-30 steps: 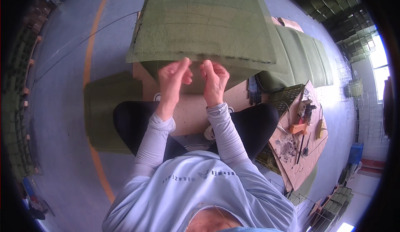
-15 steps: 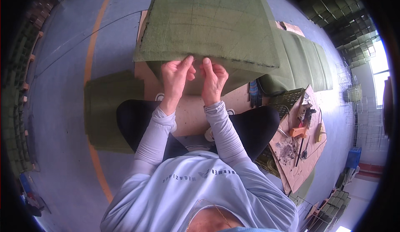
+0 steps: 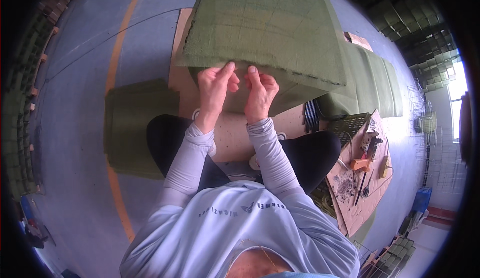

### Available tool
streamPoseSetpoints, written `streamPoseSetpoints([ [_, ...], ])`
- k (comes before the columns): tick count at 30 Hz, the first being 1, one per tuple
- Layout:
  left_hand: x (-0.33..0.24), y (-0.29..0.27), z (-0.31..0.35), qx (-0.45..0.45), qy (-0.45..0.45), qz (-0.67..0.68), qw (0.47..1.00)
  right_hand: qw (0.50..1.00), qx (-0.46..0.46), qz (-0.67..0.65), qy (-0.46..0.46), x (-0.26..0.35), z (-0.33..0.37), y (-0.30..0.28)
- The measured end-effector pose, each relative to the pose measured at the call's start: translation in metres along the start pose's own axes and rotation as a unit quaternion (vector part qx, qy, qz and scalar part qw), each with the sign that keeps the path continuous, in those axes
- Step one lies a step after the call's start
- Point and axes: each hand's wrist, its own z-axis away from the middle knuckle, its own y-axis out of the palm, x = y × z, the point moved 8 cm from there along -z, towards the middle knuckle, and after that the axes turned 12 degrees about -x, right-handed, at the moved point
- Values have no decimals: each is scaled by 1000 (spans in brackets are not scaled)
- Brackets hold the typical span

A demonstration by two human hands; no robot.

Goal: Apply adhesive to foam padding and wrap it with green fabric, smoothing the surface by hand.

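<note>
A large green mesh sheet (image 3: 265,25) spreads out in front of me, with dark seams along its left side and near edge. My left hand (image 3: 212,93) pinches that near edge between thumb and fingers, left of its middle. A short gap away, my right hand (image 3: 260,95) pinches the same edge, thumb on top. Both hands are raised above my knees, wrists close together. Whatever the fingertips hold besides the mesh is too small to make out.
Brown board (image 3: 232,135) covers the floor under the sheet. A stack of green mesh pieces (image 3: 137,128) lies at left. On the right, a cardboard-topped crate carries an orange-handled tool (image 3: 361,164) and a thin black rod (image 3: 360,188). Folded green mesh (image 3: 375,80) lies beyond it.
The whole view has shifted slightly, so the sheet, floor and crate appear a little further right. Both hands keep their pinch on the near edge.
</note>
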Motion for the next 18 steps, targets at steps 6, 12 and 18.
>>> streamPoseSetpoints([
  [6, -1, -20, 2, 38, -43, 23, 998, 996, 48, -45, 62, -7, 26, 10],
  [12, -4, -25, -11, 11, -17, 15, 1000, 997, 32, -35, 57, -16, 23, 33],
  [18, 3, -31, -15, -8, 9, -11, 1000, 998, 28, -34, 43, -17, 24, 37],
])
